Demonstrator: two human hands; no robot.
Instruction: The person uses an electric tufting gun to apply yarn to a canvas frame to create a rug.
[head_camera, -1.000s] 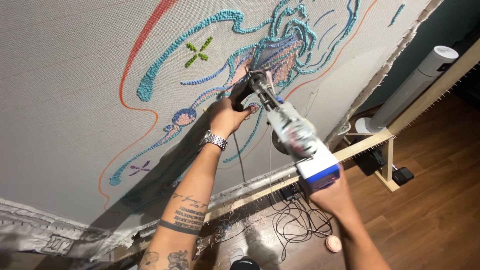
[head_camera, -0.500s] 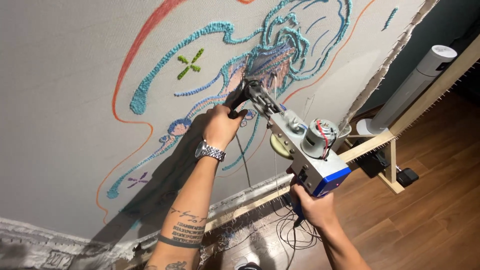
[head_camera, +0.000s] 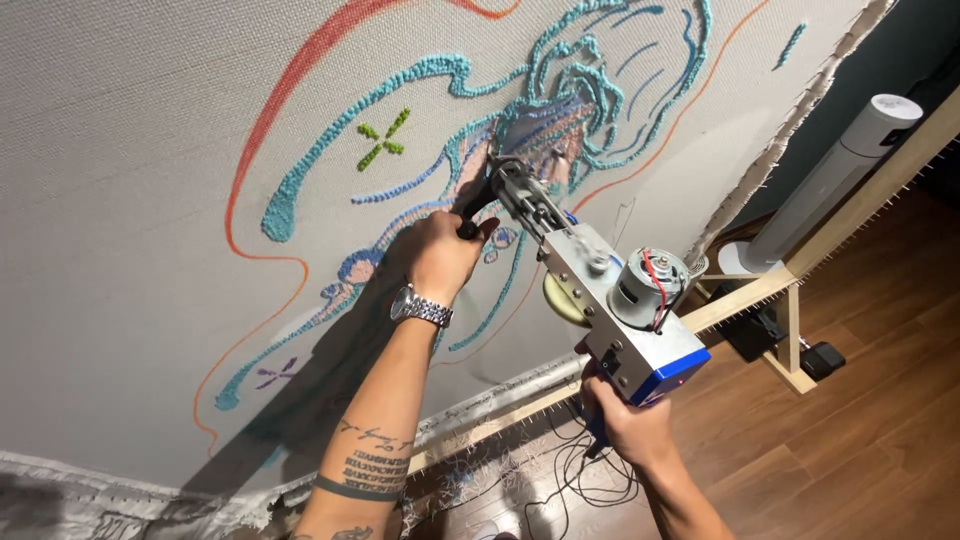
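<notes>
A tufting gun (head_camera: 600, 290) with a silver body, blue base and exposed motor points its needle tip at the stretched grey cloth (head_camera: 150, 150). My left hand (head_camera: 440, 255), with a metal watch on the wrist, grips the gun's black front handle close to the cloth. My right hand (head_camera: 625, 425) holds the rear grip under the blue base. The needle touches a pale blue-pink tufted patch (head_camera: 550, 130) inside curling teal yarn lines. An orange outline (head_camera: 290, 90) and a small green cross (head_camera: 383, 138) lie to the left.
The cloth is stretched on a wooden frame (head_camera: 800, 260) with spiked tack strips. A white tower fan (head_camera: 830, 180) stands behind the frame at right. Black cables (head_camera: 560, 480) lie on the wooden floor (head_camera: 850, 440) below. A yellow yarn cone (head_camera: 562, 298) sits behind the gun.
The view has drawn closer and shifted. The gun has tilted so its motor faces the camera, and its tip has moved slightly along the tufted patch. Both hands keep their grips.
</notes>
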